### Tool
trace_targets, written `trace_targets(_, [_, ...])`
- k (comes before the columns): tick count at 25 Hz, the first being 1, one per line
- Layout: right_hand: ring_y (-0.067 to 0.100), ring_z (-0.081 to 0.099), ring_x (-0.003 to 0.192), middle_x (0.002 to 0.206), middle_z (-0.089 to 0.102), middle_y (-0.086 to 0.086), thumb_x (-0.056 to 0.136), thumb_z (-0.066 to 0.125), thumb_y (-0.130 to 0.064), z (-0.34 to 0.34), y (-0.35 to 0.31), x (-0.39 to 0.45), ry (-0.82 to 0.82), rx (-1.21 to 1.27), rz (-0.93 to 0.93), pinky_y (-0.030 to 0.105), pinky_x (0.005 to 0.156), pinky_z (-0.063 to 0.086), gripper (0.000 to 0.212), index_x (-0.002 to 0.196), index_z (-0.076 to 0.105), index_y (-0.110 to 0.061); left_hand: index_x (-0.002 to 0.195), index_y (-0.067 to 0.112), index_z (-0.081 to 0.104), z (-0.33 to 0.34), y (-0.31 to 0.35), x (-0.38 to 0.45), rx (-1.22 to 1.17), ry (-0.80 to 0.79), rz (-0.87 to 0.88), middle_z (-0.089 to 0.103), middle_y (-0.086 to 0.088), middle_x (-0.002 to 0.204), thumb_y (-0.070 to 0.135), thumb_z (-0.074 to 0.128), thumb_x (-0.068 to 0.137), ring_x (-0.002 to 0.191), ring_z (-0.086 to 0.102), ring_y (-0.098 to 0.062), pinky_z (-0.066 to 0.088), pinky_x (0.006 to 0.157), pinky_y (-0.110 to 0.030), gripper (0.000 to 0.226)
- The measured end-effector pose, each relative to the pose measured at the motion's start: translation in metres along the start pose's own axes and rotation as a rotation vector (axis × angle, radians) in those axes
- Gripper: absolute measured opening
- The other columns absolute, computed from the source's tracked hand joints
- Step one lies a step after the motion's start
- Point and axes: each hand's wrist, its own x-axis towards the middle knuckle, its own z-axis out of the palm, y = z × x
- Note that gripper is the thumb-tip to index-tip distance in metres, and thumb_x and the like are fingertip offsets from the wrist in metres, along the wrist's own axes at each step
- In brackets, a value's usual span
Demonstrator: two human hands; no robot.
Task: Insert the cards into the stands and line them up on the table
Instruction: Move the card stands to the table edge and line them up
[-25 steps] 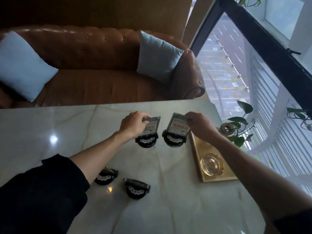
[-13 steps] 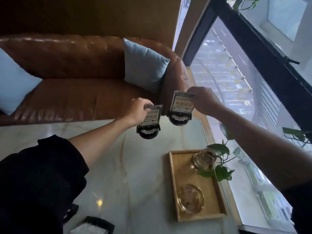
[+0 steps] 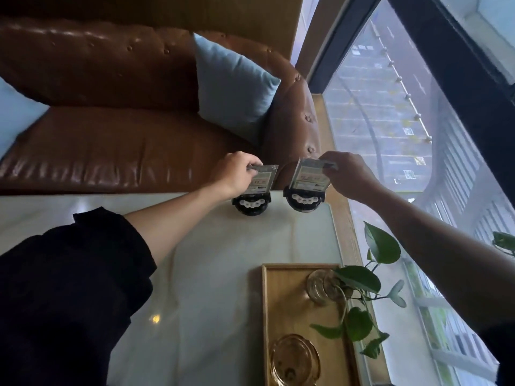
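Two round black stands, each with a printed card upright in it, sit side by side at the far right corner of the pale marble table [image 3: 223,274]. My left hand [image 3: 237,174] grips the top of the left card [image 3: 263,181], whose stand [image 3: 251,205] rests on the table. My right hand [image 3: 345,174] pinches the top right corner of the right card [image 3: 308,176]; its stand [image 3: 303,200] is at the table's far edge. Whether that stand touches the table I cannot tell.
A wooden tray [image 3: 281,302] on the right holds a glass vase [image 3: 320,285] with a leafy plant [image 3: 359,280] and an amber glass ashtray [image 3: 295,360]. Behind the table is a brown leather sofa [image 3: 111,146] with a light blue cushion [image 3: 234,90]. A large window [image 3: 404,93] runs along the right.
Both hands carried the two carded stands from the table's middle, lifted them, and brought them down at the far right corner. The view has swung forward; the empty stands near me have left the frame.
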Motion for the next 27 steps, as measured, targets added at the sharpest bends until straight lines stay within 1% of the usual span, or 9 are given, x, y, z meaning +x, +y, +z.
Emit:
trace_targets(2, [0.033,0.058,0.088,0.109,0.069,0.022,0.094,0.049,-0.002,0.007,0.007,0.001,-0.021,0.029,-0.014,0.028,0.071,0.04,0.031,0.115,0.07,-0.011,0.096,0.035,0.073,0.006,-0.004,0.0,-0.003,-0.01,-0.011,0.078,0.003,0.089,0.027,0.06,0.078,0.089,0.071,-0.024,0.057,0.081,-0.041,0.024])
trace_targets(4, [0.032,0.058,0.088,0.11,0.069,0.022,0.093,0.049,-0.002,0.013,0.012,0.002,-0.023,0.04,-0.011,0.031,0.07,0.04,0.035,0.117,0.071,-0.015,0.098,0.038,0.071,0.012,-0.004,0.001,-0.016,-0.015,-0.011,0.078,0.004,0.089,0.027,0.06,0.078,0.089,0.072,-0.024,0.057,0.081,-0.041,0.025])
trace_targets(7, [0.035,0.06,0.094,0.115,0.069,0.022,0.093,0.048,-0.002,0.018,0.017,0.004,-0.016,0.062,-0.023,0.033,0.07,0.041,0.04,0.121,0.071,-0.021,0.106,0.052,0.056,0.017,0.005,0.007,-0.031,-0.03,0.022,0.078,0.005,0.091,0.031,0.057,0.076,0.09,0.072,-0.024,0.057,0.082,-0.041,0.036])
trace_targets(10, [0.033,0.06,0.091,0.114,0.07,0.022,0.094,0.051,-0.003,0.022,0.024,0.008,-0.015,0.06,-0.017,0.031,0.071,0.038,0.04,0.122,0.071,-0.022,0.107,0.055,0.052,0.024,0.01,0.012,-0.029,-0.032,0.038,0.078,0.005,0.09,0.031,0.056,0.076,0.089,0.071,-0.024,0.057,0.082,-0.041,0.039])
trace_targets(13, [0.036,0.062,0.096,0.115,0.071,0.021,0.094,0.053,-0.006,0.027,0.034,0.013,-0.026,0.045,0.003,0.03,0.073,0.038,0.037,0.123,0.07,-0.021,0.107,0.052,0.055,0.029,0.011,0.015,-0.02,-0.034,0.04,0.077,0.005,0.091,0.03,0.057,0.077,0.089,0.071,-0.024,0.057,0.081,-0.041,0.037])
trace_targets(17, [0.033,0.059,0.089,0.11,0.071,0.019,0.092,0.052,-0.006,0.035,0.038,0.017,-0.042,0.047,-0.021,0.03,0.071,0.035,0.039,0.122,0.07,-0.023,0.1,0.039,0.071,0.03,0.011,0.021,0.014,-0.025,0.017,0.077,0.003,0.094,0.028,0.06,0.081,0.092,0.071,-0.027,0.057,0.082,-0.042,0.025])
trace_targets(22, [0.024,0.049,0.083,0.111,0.07,0.019,0.092,0.053,-0.009,0.041,0.046,0.021,-0.033,0.048,0.013,0.028,0.071,0.034,0.035,0.12,0.07,-0.02,0.102,0.044,0.067,0.03,0.011,0.019,0.011,-0.019,0.015,0.077,0.005,0.094,0.03,0.058,0.079,0.092,0.071,-0.026,0.057,0.082,-0.042,0.028])
trace_targets(25, [0.026,0.051,0.085,0.113,0.069,0.02,0.092,0.052,-0.009,0.041,0.048,0.022,-0.042,0.039,0.023,0.029,0.071,0.033,0.035,0.121,0.068,-0.02,0.099,0.037,0.072,0.03,0.012,0.017,0.017,-0.02,0.009,0.077,0.004,0.095,0.027,0.06,0.082,0.093,0.07,-0.026,0.057,0.082,-0.042,0.024])
trace_targets(27, [0.032,0.058,0.092,0.118,0.068,0.02,0.093,0.051,-0.009,0.041,0.046,0.022,-0.063,0.034,0.024,0.029,0.072,0.034,0.037,0.124,0.066,-0.022,0.1,0.034,0.074,0.029,0.013,0.015,0.026,-0.032,0.012,0.077,0.003,0.097,0.023,0.062,0.085,0.094,0.07,-0.026,0.057,0.083,-0.042,0.022])
